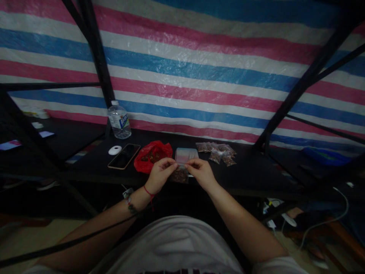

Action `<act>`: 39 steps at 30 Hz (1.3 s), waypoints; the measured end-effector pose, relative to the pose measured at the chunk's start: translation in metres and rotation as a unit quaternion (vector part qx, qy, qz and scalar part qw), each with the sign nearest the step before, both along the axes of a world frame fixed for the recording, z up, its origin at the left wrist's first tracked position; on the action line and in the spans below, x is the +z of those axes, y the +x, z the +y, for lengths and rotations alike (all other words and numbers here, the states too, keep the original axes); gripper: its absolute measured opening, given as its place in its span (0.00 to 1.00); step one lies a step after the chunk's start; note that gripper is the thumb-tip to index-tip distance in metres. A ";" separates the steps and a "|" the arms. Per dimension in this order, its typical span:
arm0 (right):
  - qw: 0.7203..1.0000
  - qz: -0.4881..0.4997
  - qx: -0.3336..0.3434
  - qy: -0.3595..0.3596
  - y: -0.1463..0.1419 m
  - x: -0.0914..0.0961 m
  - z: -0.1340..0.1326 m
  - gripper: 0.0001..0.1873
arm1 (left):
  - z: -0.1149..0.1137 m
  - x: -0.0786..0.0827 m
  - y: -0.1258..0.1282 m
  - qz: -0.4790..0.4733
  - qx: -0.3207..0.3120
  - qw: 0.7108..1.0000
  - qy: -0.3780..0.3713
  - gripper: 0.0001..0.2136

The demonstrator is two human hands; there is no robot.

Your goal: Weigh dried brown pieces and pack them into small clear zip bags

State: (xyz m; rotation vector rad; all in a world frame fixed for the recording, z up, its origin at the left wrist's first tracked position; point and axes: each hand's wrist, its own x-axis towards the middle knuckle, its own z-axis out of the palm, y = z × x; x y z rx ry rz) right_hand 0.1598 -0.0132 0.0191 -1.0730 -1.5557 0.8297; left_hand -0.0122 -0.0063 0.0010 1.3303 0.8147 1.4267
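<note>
Left hand [159,173] and right hand [201,172] both pinch the top of one little bag [180,175]; red bag [153,156] sits at ten o'clock.

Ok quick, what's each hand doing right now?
Left hand: closed, pinching the top of the small bag.
Right hand: closed, pinching the same bag's top.

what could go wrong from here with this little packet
The small clear plastic packet of brown bits hangs by the edge of the black table, pinched only at its top by left hand and right hand; a slipped grip could drop it to the floor.
The open red plastic bag lies close to the black smartphone; bits could spill onto it.
</note>
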 end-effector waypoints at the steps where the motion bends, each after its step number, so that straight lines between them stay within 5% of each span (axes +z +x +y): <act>1: 1.000 -0.001 -0.002 -0.001 0.000 0.000 0.000 0.07 | 0.000 0.000 0.000 0.003 -0.003 1.000 -0.002 0.10; 34: 0.996 -0.086 0.010 0.036 -0.001 0.003 -0.004 0.07 | -0.002 0.010 -0.006 0.144 -0.036 0.987 0.055 0.09; 39: 0.993 -0.089 -0.031 0.065 0.014 0.010 0.003 0.07 | 0.009 0.015 -0.017 0.140 0.004 0.988 0.061 0.08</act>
